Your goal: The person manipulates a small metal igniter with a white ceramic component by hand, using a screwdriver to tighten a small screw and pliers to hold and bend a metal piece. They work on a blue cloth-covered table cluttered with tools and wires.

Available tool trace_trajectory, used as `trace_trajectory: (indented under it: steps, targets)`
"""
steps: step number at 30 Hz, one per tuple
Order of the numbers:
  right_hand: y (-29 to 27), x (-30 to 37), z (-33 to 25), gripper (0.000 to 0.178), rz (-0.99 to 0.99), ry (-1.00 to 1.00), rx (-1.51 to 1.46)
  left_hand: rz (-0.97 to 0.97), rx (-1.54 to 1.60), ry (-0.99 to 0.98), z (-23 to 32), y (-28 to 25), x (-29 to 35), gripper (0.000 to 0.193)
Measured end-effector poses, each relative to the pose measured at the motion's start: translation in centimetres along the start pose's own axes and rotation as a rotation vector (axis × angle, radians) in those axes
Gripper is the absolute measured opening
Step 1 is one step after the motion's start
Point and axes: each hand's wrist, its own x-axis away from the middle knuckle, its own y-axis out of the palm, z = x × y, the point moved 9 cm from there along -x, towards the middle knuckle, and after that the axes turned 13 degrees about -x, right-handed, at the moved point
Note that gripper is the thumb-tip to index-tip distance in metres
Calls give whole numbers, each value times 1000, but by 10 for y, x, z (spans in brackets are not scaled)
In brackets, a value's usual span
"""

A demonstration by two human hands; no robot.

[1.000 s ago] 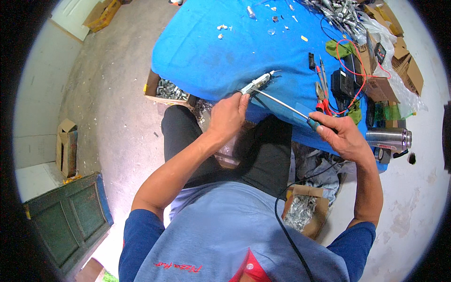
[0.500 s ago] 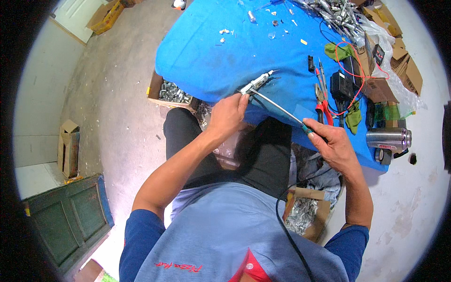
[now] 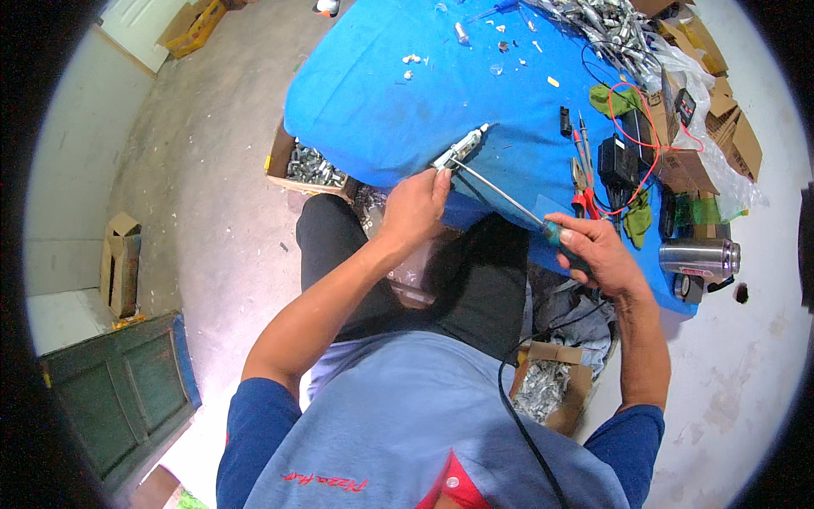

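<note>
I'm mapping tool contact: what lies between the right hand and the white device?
In the head view, the screwdriver's metal shaft spans from right hand to white device, above blue cloth.

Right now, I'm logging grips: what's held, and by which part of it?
The right hand holds a screwdriver by its handle; the left hand holds a slim pale piece by its near end.

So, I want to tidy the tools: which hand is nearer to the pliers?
Right. The right hand, gripping a teal-handled tool, is just below the pliers in the picture; the left hand, holding a white piece, is well off to their left.
</note>
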Motion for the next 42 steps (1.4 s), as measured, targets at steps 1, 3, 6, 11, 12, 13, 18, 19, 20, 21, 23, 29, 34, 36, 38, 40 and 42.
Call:
trace_trajectory:
  steps: [1, 3, 6, 11, 12, 13, 18, 19, 20, 21, 23, 29, 34, 36, 38, 40, 42]
  targets:
    - [3, 1, 15, 34, 12, 55, -141, -3, 9, -11, -1, 1, 1, 46]
    - [6, 3, 20, 36, 60, -28, -25, -6, 22, -34, -1, 0, 0, 47]
    - [9, 15, 4, 37, 146, -312, 310, -18, 7, -19, -2, 1, -1, 48]
    - [-4, 29, -1, 40, 210, -302, 227, -75, 109, -19, -12, 3, 1, 49]
    - [-11, 32, 2, 41, 260, -269, 165, -86, 145, -10, -12, 4, 2, 49]
    - [-18, 32, -4, 42, 335, -342, 186, -93, 150, -6, -13, 4, 4, 48]
    - [-35, -15, -37, 43, 675, -750, 604, -100, 143, 36, -11, 4, 18, 47]
    - [-28, -21, -46, 43, 743, -856, 722, -110, 126, 41, -9, 3, 23, 46]
    - [-24, -37, -50, 43, 720, -771, 769, -123, 114, 49, -6, 0, 27, 45]
    - [-18, -53, -53, 44, 690, -688, 813, -132, 100, 53, -5, -3, 32, 45]
    - [-2, -62, -66, 45, 696, -782, 916, -117, 102, 75, -2, -7, 39, 42]
    - [88, -29, -76, 52, 331, -1229, 1067, -185, 171, 29, -6, -8, 59, 41]
    - [119, -39, -25, 38, -87, -1031, 989, -269, 481, 37, 2, 2, 75, 46]
    - [117, -24, -22, 35, -24, -976, 924, -315, 669, -57, -6, 3, 77, 47]
    - [113, -16, -12, 31, 24, -970, 812, -298, 742, -190, -13, -5, 81, 48]
    - [111, -15, 5, 31, 8, -814, 477, -341, 868, -224, -24, -3, 85, 53]
    - [116, -12, 28, 33, -10, -660, 205, -371, 958, -269, -33, 6, 93, 54]
